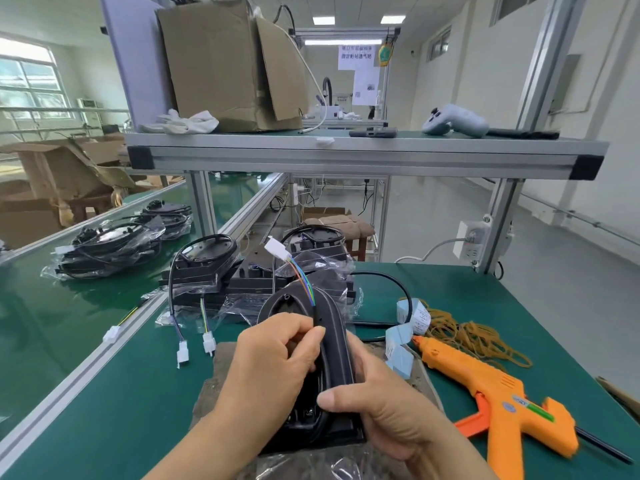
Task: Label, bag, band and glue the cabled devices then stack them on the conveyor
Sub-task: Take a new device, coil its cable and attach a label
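Device: we hold it on edge over the bench's near edge.
Left hand: we pinch its inner rim, fingers curled.
Right hand: we grip its side, thumb in front.

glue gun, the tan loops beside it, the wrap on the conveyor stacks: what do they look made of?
Glue gun: moulded plastic, orange, slight sheen, visible shell seams.
Loops: probably rubber bands; thin, tan, matte, lying limp and tangled.
Wrap: clear plastic film; crinkles and glare, black parts show through.
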The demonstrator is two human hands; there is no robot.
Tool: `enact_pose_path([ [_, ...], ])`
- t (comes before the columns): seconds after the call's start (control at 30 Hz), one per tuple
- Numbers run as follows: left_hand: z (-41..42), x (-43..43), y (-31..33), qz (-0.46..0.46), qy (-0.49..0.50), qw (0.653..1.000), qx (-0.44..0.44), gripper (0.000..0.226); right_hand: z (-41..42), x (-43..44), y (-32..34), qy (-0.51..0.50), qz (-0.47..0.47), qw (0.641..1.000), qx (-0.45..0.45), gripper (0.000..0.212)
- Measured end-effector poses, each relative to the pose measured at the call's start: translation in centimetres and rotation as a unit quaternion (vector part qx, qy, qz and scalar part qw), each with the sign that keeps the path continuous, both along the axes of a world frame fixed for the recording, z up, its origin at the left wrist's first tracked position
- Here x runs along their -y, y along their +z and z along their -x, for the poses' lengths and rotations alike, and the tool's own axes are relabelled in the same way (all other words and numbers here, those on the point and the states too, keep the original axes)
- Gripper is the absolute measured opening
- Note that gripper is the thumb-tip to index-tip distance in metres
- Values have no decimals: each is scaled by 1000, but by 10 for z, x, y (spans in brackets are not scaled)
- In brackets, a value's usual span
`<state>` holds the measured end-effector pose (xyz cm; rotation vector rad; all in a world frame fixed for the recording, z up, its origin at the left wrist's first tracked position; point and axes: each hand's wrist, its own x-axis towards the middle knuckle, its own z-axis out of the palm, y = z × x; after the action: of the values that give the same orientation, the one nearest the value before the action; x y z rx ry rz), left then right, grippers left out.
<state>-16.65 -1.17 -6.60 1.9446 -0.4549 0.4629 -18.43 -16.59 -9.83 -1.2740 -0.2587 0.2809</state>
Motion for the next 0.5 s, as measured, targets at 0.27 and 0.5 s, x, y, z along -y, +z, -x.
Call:
enact_pose_path([
  [0.27, -11, -1, -22, -88, 28, 996, 9, 20, 5, -9, -18, -44, 6, 997, -67, 75],
  [0.5, -14, 4, -50, -163, 26, 986, -4, 41, 13, 1, -27, -35, 98, 980, -168, 70],
])
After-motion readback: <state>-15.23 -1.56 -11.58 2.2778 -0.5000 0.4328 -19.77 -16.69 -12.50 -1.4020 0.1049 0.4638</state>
